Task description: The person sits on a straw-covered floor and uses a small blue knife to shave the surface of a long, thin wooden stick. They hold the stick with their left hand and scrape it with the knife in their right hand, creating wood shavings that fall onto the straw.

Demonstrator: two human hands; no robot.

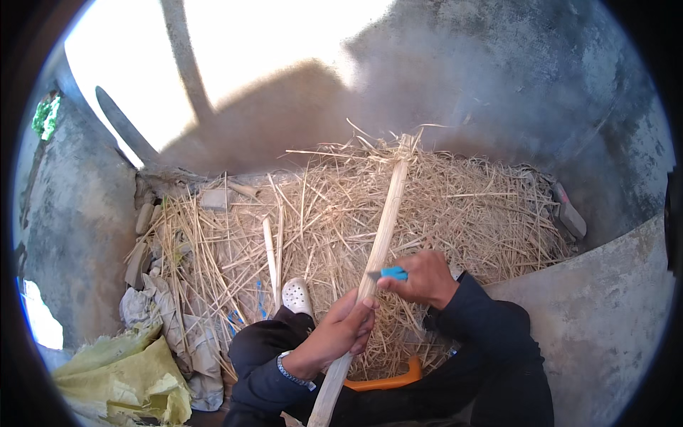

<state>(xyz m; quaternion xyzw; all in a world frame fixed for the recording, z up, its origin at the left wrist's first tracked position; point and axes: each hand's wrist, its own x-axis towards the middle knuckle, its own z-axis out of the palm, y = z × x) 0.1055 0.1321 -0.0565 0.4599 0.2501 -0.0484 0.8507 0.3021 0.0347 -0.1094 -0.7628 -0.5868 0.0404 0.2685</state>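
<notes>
Left fingers [361,329]: we're clasping a pale stick [388,213].
Right fingers [417,267]: we're pinching a blue-handled knife [395,273] just beyond those.
Straw [484,220]: spreading past both.

A crumpled yellow-green sack [135,381] lies at eight o'clock, beside a rumpled greyish cloth [205,363]. A grey block [215,200] sits at nine. Toward five-thirty shows a curved orange object [398,382] (its kind is unclear). The rough, mottled wall [455,85] rises at one o'clock; green foliage [46,117] peeks near ten.
</notes>
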